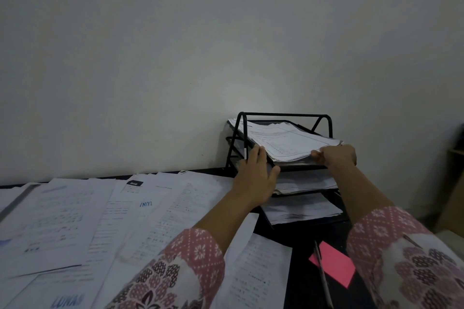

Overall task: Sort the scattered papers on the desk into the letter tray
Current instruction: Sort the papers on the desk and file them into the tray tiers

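Left hand (pixel 256 175) flat against letter tray (pixel 283 114), right hand (pixel 337 155) pinches top stack (pixel 288 140); pen (pixel 322 276) across pink note (pixel 336 263)

The left sleeve (pixel 198 251) and right sleeve (pixel 384 228) have pink cuffs dotted with white flowers, then white cloth with dark maroon blossoms; left hand (pixel 256 178) and right hand (pixel 337 155) are bare.

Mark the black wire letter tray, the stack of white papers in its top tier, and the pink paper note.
black wire letter tray (pixel 283 114): head view, top crossbar.
stack of white papers (pixel 288 140): head view, middle of top sheet.
pink paper note (pixel 339 264): head view, bare middle.
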The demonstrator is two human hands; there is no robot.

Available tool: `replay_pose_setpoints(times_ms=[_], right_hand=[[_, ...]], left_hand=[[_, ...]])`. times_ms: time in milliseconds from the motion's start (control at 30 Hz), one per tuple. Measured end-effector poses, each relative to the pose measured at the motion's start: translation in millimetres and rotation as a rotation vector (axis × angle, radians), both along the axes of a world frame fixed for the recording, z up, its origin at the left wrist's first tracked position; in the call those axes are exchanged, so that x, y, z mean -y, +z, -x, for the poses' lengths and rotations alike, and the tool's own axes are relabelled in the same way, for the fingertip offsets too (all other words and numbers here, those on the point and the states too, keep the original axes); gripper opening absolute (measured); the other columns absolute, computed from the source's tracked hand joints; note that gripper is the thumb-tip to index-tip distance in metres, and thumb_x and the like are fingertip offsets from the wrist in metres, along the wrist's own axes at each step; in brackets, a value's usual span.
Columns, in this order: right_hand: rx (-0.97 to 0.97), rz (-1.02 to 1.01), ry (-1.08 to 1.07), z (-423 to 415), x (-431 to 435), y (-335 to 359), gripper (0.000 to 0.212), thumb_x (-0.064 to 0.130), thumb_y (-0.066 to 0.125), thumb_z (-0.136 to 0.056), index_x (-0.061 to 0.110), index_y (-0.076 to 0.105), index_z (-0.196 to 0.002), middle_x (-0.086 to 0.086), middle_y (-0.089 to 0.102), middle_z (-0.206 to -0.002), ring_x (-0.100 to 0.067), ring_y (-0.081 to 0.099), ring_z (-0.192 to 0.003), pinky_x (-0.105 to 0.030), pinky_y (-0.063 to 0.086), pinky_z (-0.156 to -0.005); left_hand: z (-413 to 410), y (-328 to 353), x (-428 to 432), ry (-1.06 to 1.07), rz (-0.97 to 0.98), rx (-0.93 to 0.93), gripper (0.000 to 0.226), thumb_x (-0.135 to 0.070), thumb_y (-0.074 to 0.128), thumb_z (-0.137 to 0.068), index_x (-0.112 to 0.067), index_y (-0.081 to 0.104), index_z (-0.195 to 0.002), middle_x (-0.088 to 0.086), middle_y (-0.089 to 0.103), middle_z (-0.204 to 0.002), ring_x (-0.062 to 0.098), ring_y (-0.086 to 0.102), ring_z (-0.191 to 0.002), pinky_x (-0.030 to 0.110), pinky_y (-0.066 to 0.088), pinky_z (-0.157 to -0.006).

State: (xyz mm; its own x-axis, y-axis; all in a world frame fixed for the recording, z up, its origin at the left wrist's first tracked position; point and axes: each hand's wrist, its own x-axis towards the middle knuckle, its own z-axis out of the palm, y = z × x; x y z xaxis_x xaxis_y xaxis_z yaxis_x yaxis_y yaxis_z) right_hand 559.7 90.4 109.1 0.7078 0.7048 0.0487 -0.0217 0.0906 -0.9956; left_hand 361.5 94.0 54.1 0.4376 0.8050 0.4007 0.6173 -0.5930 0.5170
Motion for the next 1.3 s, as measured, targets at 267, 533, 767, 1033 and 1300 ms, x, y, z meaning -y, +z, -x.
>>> replay_pose_setpoints(times_ms=[267,533,767,1033,1300], right_hand=[[0.038,-0.01,-0.051,15.8,11.1,5.0,0.043,-0.001,0.057,-0.086,-0.008,0.045,-0.126,-0.012,0.057,-0.08,-0.02,0.06,-0.062,-0.022,0.055,-0.047],[0.228,-0.163,0.016,107.9,31.4,5.2,0.024,0.002,0.054,-0.09,0.008,0.051,-0.113,-0.004,0.056,-0.082,-0.012,0.058,-0.061,-0.02,0.05,-0.051],[0.408,-0.035,0.333,192.2,37.6,-63.2,0.009,0.004,0.056,-0.09,0.008,0.055,-0.098,-0.008,0.059,-0.081,-0.016,0.057,-0.062,-0.027,0.053,-0.056],[0.933,0.593,0.317,208.4,22.6,-153.5,0.047,0.039,0.06,-0.089,-0.001,0.053,-0.113,-0.019,0.051,-0.119,-0.033,0.046,-0.118,-0.033,0.039,-0.09],[0.731,0.66,0.303,215.9,-0.1,-150.9,0.055,0.022,0.072,-0.082,-0.007,0.048,-0.122,-0.021,0.052,-0.125,-0.031,0.052,-0.114,-0.03,0.048,-0.082]], left_hand=[[22.5,2.7,-7.6,-0.102,0.049,-0.066,0.066,-0.043,0.037,-0.099,-0.014,0.009,-0.151,0.004,0.003,-0.159,0.028,0.005,-0.145,0.045,0.013,-0.117],[113.1,-17.3,7.8,0.036,-0.002,-0.11,0.045,-0.031,0.049,-0.097,-0.011,0.043,-0.137,0.009,0.044,-0.14,0.024,0.036,-0.129,0.027,0.029,-0.104],[200.8,-71.2,22.6,0.306,0.214,-0.215,0.043,-0.033,0.052,-0.094,-0.017,0.045,-0.133,0.009,0.047,-0.135,0.027,0.038,-0.126,0.035,0.036,-0.102],[232.8,-114.8,38.3,0.481,0.153,-0.21,0.055,-0.044,0.046,-0.094,-0.017,0.036,-0.14,0.006,0.04,-0.143,0.025,0.034,-0.131,0.037,0.028,-0.105],[236.8,-134.4,35.2,0.502,0.044,0.007,0.046,-0.04,0.051,-0.093,-0.017,0.048,-0.132,0.002,0.049,-0.134,0.021,0.039,-0.125,0.036,0.026,-0.104]])
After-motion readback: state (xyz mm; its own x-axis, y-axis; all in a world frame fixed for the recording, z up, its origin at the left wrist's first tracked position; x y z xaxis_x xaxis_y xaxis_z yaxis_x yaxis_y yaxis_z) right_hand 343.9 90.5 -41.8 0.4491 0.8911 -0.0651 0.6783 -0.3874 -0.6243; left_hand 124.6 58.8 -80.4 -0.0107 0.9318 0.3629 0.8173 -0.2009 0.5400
